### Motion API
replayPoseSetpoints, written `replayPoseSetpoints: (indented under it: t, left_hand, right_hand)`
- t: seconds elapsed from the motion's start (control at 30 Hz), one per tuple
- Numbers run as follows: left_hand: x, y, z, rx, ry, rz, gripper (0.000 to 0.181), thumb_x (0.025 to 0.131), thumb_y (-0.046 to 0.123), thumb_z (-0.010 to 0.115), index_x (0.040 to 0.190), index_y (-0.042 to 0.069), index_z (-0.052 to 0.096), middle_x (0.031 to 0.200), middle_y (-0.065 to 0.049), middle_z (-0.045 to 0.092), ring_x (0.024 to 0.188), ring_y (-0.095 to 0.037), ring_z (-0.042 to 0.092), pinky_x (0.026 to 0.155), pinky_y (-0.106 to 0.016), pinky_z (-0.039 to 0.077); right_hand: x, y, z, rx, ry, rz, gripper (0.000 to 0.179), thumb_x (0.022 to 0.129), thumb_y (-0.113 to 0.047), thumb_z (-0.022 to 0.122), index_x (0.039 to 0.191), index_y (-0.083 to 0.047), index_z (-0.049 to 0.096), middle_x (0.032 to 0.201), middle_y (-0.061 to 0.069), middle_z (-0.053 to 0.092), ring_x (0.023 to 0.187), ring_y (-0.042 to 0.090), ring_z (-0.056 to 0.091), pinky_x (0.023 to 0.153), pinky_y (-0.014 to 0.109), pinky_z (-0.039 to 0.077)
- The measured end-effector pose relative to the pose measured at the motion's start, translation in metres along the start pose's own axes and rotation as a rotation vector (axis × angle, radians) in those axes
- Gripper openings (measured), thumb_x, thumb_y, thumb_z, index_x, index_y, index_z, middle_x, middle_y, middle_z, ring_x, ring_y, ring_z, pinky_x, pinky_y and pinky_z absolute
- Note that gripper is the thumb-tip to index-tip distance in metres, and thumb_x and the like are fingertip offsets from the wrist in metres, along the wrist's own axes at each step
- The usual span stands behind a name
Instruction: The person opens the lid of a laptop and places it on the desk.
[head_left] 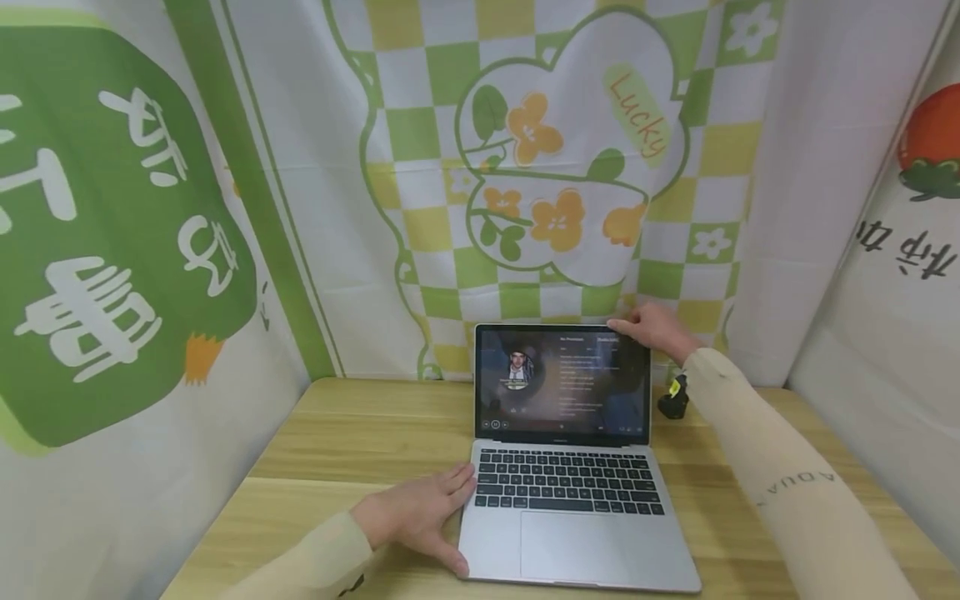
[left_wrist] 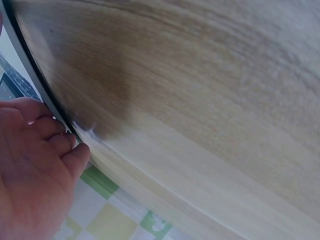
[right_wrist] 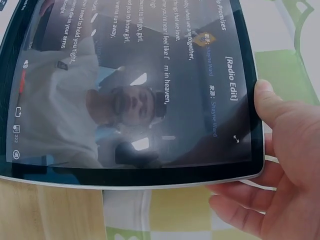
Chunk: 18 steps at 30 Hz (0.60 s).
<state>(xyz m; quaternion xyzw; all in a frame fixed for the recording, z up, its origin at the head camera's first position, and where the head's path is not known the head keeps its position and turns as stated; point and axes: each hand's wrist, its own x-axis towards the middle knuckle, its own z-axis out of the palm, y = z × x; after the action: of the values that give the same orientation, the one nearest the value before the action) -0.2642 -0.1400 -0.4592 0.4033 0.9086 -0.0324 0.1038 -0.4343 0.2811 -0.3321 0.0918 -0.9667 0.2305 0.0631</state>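
Note:
A silver laptop [head_left: 491,542] stands unfolded on the wooden table, its screen [head_left: 577,375] lit with a dark music page of lyrics and a round picture. At the lid's top right corner, my right hand [head_left: 658,327] pinches the edge. In the right wrist view the thumb [right_wrist: 266,97] lies on the front rim and the other fingers go behind the lid. My left hand [head_left: 420,515] rests against the left side of the keyboard base, thumb spread toward the front corner. The left wrist view shows its fingertips [left_wrist: 75,155] along that edge.
Behind the right side of the lid sits a small black object [head_left: 673,400] with a yellow mark, close to the right sleeve. Printed curtains [head_left: 420,175] hang around the back and sides of the wooden table [head_left: 360,425].

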Motion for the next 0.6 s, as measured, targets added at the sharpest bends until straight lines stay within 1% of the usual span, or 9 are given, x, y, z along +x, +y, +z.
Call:
replayPoseSetpoints:
  t: [0.07, 0.13, 0.2, 0.3, 0.43, 0.5, 0.6]
  left_hand:
    - [0.001, 0.0, -0.001, 0.002, -0.006, -0.005, 0.122, 0.069, 0.086, 0.057, 0.154, 0.003, 0.027, 0.163, -0.018, 0.019, 0.151, -0.031, 0.023, 0.121, -0.039, 0.03]
    - [0.0, 0.001, -0.002, 0.0, -0.011, -0.005, 0.123, 0.069, 0.086, 0.057, 0.154, 0.003, 0.027, 0.163, -0.019, 0.019, 0.151, -0.031, 0.023, 0.121, -0.04, 0.03]
    - [0.0, 0.002, -0.003, 0.0, -0.01, -0.004, 0.123, 0.069, 0.085, 0.058, 0.154, 0.002, 0.027, 0.163, -0.019, 0.019, 0.151, -0.031, 0.023, 0.121, -0.039, 0.03]
    - [0.0, 0.002, -0.004, 0.006, -0.007, -0.002, 0.122, 0.069, 0.085, 0.058, 0.154, 0.002, 0.027, 0.163, -0.02, 0.019, 0.151, -0.032, 0.023, 0.121, -0.039, 0.029]
    - [0.002, 0.001, -0.004, 0.018, 0.0, 0.001, 0.122, 0.07, 0.084, 0.058, 0.154, 0.002, 0.027, 0.162, -0.02, 0.02, 0.15, -0.032, 0.024, 0.121, -0.039, 0.029]
    - [0.002, 0.001, -0.004, 0.019, 0.0, 0.003, 0.122, 0.07, 0.085, 0.058, 0.154, 0.002, 0.028, 0.162, -0.02, 0.02, 0.15, -0.032, 0.024, 0.121, -0.039, 0.03]
    - [0.003, 0.001, -0.003, 0.016, -0.009, 0.0, 0.122, 0.069, 0.085, 0.057, 0.154, 0.002, 0.027, 0.163, -0.019, 0.019, 0.15, -0.032, 0.024, 0.121, -0.039, 0.03]
  right_hand:
    - [0.0, 0.003, 0.0, 0.001, -0.009, 0.019, 0.058, 0.095, -0.051, 0.057, 0.053, -0.018, 0.035, 0.047, -0.007, 0.027, 0.044, 0.01, 0.023, 0.044, 0.025, 0.025]
    - [0.0, 0.006, -0.001, 0.016, -0.021, 0.041, 0.057, 0.095, -0.052, 0.056, 0.055, -0.017, 0.037, 0.048, -0.007, 0.03, 0.044, 0.01, 0.027, 0.044, 0.026, 0.029]
    - [-0.001, 0.009, 0.0, 0.025, -0.029, 0.071, 0.055, 0.096, -0.053, 0.055, 0.058, -0.016, 0.039, 0.049, -0.006, 0.033, 0.045, 0.012, 0.034, 0.044, 0.027, 0.034]
    - [-0.004, 0.012, 0.0, 0.033, -0.041, 0.105, 0.053, 0.098, -0.053, 0.051, 0.064, -0.013, 0.043, 0.054, -0.002, 0.04, 0.05, 0.017, 0.045, 0.048, 0.033, 0.045]
    - [-0.007, 0.014, 0.001, 0.035, -0.047, 0.11, 0.052, 0.1, -0.052, 0.047, 0.072, -0.009, 0.05, 0.061, 0.002, 0.048, 0.059, 0.027, 0.058, 0.053, 0.038, 0.052]
    - [-0.008, 0.014, 0.002, 0.032, -0.048, 0.103, 0.052, 0.1, -0.051, 0.046, 0.076, -0.006, 0.054, 0.062, 0.004, 0.05, 0.062, 0.031, 0.061, 0.054, 0.038, 0.053]
    - [-0.009, 0.014, 0.003, 0.043, -0.051, 0.094, 0.051, 0.101, -0.049, 0.046, 0.088, -0.002, 0.061, 0.065, 0.006, 0.055, 0.063, 0.031, 0.062, 0.054, 0.037, 0.053]
